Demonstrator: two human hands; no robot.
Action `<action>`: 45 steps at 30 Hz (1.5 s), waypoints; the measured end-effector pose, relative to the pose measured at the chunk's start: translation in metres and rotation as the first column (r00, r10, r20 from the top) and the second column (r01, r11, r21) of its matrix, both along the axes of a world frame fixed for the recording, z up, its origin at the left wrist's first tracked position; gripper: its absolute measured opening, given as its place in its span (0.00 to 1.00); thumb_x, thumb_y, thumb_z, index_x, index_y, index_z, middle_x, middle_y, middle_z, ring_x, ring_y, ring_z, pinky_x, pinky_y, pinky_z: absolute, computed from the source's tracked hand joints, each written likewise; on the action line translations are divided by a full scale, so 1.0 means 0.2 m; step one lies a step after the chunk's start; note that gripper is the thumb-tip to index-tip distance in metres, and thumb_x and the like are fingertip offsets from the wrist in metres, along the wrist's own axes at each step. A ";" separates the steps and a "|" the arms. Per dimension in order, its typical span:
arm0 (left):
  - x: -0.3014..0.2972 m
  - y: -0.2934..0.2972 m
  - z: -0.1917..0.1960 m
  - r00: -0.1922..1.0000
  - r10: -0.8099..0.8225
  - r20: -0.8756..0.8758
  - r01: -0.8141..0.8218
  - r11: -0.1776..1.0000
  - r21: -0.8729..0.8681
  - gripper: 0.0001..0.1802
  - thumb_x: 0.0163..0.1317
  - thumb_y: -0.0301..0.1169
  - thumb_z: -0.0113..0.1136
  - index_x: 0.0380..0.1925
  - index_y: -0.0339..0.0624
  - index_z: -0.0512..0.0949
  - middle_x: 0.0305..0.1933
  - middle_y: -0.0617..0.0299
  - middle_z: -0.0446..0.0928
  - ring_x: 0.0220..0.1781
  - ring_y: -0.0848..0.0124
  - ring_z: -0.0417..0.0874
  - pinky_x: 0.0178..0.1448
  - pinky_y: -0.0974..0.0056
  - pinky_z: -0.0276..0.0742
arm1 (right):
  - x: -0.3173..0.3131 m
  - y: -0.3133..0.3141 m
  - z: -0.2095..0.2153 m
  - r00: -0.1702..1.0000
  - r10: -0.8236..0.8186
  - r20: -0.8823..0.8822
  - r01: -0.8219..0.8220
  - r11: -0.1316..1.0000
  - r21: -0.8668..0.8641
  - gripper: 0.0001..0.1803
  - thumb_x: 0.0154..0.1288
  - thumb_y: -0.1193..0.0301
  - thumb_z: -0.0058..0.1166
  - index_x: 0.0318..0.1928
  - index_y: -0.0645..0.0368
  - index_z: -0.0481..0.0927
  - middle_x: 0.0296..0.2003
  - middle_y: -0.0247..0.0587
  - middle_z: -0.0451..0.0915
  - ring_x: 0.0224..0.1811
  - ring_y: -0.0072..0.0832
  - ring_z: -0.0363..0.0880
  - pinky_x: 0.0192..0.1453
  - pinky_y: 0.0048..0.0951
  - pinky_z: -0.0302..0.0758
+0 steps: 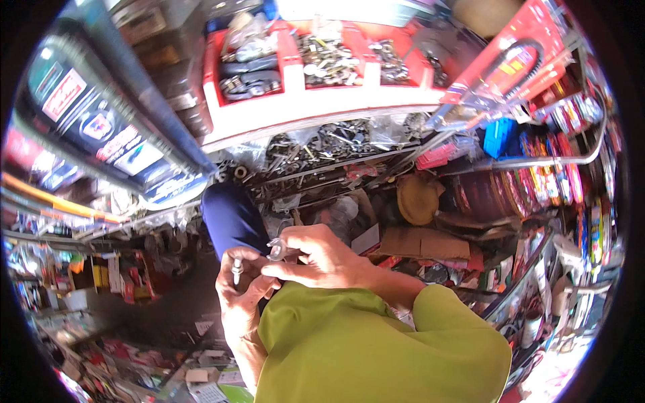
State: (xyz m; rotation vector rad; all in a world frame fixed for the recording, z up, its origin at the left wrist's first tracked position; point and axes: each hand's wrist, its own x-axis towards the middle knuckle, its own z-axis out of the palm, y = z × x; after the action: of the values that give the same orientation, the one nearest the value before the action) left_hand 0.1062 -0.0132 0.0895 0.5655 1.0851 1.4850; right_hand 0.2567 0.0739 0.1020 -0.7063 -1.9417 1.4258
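Note:
Both of my hands are close together in front of my green shirt, over my dark blue trouser leg. My left hand is closed around a small shiny metal bolt-like piece, which sticks up from its curled fingers. Pinched between the thumb and fingers of my right hand is a small silvery metal part, rounded in outline; its exact kind is too small to make out. The fingertips of the right hand almost meet those of the left.
Ahead, red bins hold metal fittings and bolts. Beneath them runs a shelf of loose hardware. A dark bottle-shaped container stands at left. Cardboard, a blue bin and crowded packets lie to the right.

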 end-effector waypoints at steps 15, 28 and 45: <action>0.05 0.01 0.01 0.998 0.013 0.057 -0.014 1.000 0.015 0.25 0.45 0.18 0.67 0.45 0.38 0.71 0.31 0.58 0.79 0.24 0.71 0.79 0.20 0.72 0.67 | 0.00 -0.03 0.03 0.968 -0.040 -0.248 -0.099 0.846 -0.524 0.08 0.63 0.75 0.59 0.35 0.68 0.76 0.26 0.34 0.77 0.29 0.18 0.76 0.31 0.22 0.72; 0.02 0.01 0.02 0.991 0.052 0.123 -0.050 0.999 -0.016 0.21 0.45 0.17 0.68 0.40 0.36 0.73 0.30 0.53 0.78 0.24 0.71 0.79 0.22 0.71 0.69 | 0.00 0.10 0.14 0.892 -0.131 -0.433 -0.142 0.829 -0.541 0.14 0.68 0.68 0.54 0.49 0.63 0.74 0.30 0.31 0.75 0.27 0.17 0.72 0.27 0.22 0.70; -0.01 -0.02 -0.02 0.938 0.007 0.348 -0.045 0.994 0.101 0.21 0.45 0.15 0.60 0.43 0.37 0.73 0.32 0.50 0.78 0.21 0.67 0.77 0.18 0.68 0.68 | -0.06 0.00 0.18 0.989 0.072 -0.132 -0.124 0.887 -0.445 0.14 0.66 0.72 0.55 0.46 0.71 0.77 0.25 0.38 0.78 0.26 0.21 0.79 0.32 0.24 0.77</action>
State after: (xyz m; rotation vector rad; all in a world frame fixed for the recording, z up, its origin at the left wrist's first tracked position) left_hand 0.1047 -0.0177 0.0854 0.3442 0.7425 1.6017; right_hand 0.2444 0.0735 0.1370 -0.7179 -1.5870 1.9714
